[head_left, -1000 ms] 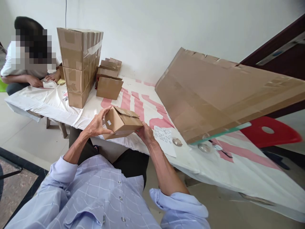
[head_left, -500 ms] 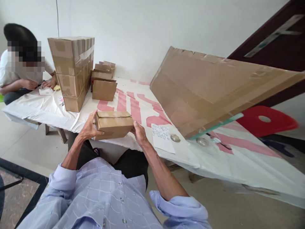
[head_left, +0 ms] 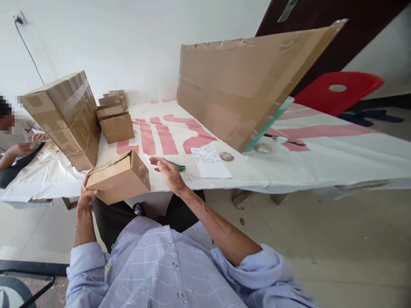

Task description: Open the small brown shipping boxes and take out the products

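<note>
My left hand [head_left: 86, 190] grips the left end of a small closed cardboard box [head_left: 120, 184], thumb on its near side. The box is tilted at the table's front edge, above my lap. Its top seam looks rough. My right hand [head_left: 170, 173] is apart from the box, to its right, with fingers stretched toward it and nothing in them. Just behind that hand lies a green-handled object [head_left: 181, 167], mostly hidden, its kind unclear. A white sheet [head_left: 215, 170] bearing several small clear pieces lies farther right, beside a round brownish clear item [head_left: 226, 156].
Stacked taped cartons [head_left: 69, 124] stand at left, with open smaller boxes [head_left: 117, 127] beside them. A large cardboard panel [head_left: 231, 90] leans at the back right, before a red chair [head_left: 359, 87]. A co-worker [head_left: 19, 141] sits at far left. The cloth-covered table [head_left: 305, 167] stretches right.
My right hand has let go of the box and moved off it. The box has turned and tilted in my left hand. The view has swung right, and the green-handled object now shows.
</note>
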Demonstrator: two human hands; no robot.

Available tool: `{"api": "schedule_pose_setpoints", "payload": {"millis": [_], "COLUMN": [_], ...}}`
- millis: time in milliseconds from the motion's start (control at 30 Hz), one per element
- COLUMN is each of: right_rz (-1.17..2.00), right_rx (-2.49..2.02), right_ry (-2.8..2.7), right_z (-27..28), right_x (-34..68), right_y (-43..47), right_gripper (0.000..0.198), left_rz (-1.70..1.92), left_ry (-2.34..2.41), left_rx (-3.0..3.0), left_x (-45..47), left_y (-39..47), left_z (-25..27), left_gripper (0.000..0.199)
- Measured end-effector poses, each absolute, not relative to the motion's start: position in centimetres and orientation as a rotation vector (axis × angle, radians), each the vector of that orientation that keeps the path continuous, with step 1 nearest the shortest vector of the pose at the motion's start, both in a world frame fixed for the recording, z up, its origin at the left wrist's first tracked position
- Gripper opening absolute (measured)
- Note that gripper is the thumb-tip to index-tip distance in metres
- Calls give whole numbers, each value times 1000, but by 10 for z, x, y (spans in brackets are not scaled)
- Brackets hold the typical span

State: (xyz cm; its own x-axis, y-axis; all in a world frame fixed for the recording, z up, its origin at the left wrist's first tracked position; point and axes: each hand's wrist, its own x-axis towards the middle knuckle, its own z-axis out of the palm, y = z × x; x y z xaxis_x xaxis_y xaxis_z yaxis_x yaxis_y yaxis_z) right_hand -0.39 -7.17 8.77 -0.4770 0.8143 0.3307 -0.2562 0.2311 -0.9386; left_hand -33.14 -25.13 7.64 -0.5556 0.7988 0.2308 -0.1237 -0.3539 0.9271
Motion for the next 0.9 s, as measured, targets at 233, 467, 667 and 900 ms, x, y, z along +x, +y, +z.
{"api": "schedule_pose_setpoints", "payload": {"millis": [233, 467, 667, 900], "right_rz": [1672, 1637, 1606, 1743], "right_rx": [-575, -484, -531, -674], "right_ry": [-1523, -1511, -1505, -1350], "right_z": [69, 69, 58, 52], "right_x": [-13, -15, -19, -6], "right_y": [-75, -78, -65, -36], "right_gripper": [63, 66, 71, 80], "left_rz": [1985, 1951, 1957, 1764], "left_ry": [1285, 1308, 1328, 1458], "left_rx": [906, 945, 998, 1378], "left_x": [-332, -326, -328, -294], "left_y": [-247, -245, -242, -201], "left_z": [81, 83, 79, 64], "left_gripper": [98, 106, 111, 132]}}
